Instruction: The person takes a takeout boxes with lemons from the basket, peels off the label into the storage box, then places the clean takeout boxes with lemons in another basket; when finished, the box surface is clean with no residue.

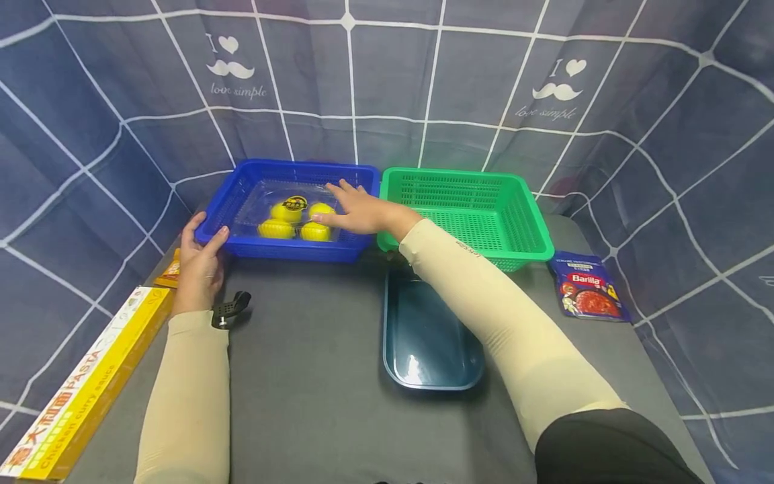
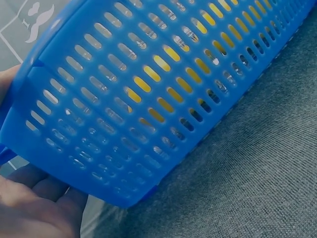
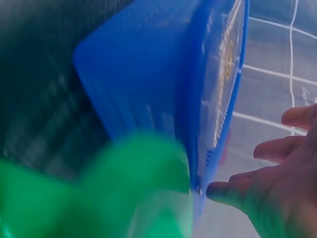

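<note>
A blue plastic basket [image 1: 290, 250] stands at the back left. In it lies a clear plastic pack [image 1: 254, 198] with several round yellow things [image 1: 277, 229] and a black-and-yellow label. My left hand [image 1: 198, 269] grips the basket's left end, thumb on the rim; in the left wrist view its fingers [image 2: 47, 191] curl by the slotted wall's lower corner. Over the basket's right part, my right hand [image 1: 365, 210] is spread above the pack, fingers loosely extended. In the right wrist view the right hand [image 3: 287, 183] shows spread fingers beside the blue rim.
A green basket [image 1: 450, 174] adjoins the blue one on the right. In front, a dark blue tray [image 1: 423, 336] lies partly under my right forearm. A Barilla pouch [image 1: 589, 289] is at the right, a yellow pasta box [image 1: 91, 383] and an orange packet [image 1: 169, 274] at the left.
</note>
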Action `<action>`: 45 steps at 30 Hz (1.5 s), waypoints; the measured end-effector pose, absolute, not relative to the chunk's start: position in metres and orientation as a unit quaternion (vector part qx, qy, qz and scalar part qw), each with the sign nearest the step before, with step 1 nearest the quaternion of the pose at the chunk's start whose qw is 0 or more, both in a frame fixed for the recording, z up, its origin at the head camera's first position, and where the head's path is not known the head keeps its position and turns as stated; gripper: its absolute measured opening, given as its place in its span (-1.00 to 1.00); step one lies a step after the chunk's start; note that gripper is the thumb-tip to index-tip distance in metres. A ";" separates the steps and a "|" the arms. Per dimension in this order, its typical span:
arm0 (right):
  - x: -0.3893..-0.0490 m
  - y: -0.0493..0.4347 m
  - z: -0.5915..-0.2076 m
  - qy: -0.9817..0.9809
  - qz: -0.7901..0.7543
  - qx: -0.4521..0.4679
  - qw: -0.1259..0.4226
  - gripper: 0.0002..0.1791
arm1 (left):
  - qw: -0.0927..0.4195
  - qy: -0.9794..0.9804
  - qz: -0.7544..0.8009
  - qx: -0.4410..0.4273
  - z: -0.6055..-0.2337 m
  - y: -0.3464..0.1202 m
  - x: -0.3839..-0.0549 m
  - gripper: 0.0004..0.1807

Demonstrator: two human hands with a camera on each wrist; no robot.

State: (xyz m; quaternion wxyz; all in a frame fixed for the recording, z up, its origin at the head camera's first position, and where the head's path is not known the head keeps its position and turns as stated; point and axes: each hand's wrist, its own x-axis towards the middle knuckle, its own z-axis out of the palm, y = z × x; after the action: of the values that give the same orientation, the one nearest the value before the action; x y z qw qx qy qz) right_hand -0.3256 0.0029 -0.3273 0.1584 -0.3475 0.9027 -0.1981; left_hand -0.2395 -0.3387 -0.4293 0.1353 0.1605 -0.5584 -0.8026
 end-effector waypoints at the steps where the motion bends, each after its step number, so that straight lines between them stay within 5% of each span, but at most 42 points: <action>1: -0.326 0.000 -0.330 0.902 -0.198 -0.349 0.159 0.17 | 0.133 -0.563 -0.799 0.164 -0.430 -0.338 -0.239 -0.15; 8: -0.327 -0.017 -0.341 0.900 -0.265 -0.302 0.173 0.13 | 0.134 -0.566 -0.797 0.162 -0.430 -0.338 -0.237 -0.13; 26: -0.332 -0.050 -0.370 0.721 -0.648 -0.006 0.245 -0.02 | 0.147 -0.558 -0.804 0.146 -0.436 -0.338 -0.241 -0.16; 45: -0.336 -0.051 -0.377 0.647 -0.712 0.022 0.273 0.00 | 0.163 -0.540 -0.818 0.116 -0.441 -0.336 -0.242 -0.18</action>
State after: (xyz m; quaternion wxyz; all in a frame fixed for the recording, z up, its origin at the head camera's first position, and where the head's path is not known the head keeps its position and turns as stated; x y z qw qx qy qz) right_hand -0.3361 -0.0512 -0.3771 0.2735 0.0221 0.6468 -0.7116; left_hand -0.2420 -0.3363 -0.4407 0.1633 0.1162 -0.5398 -0.8176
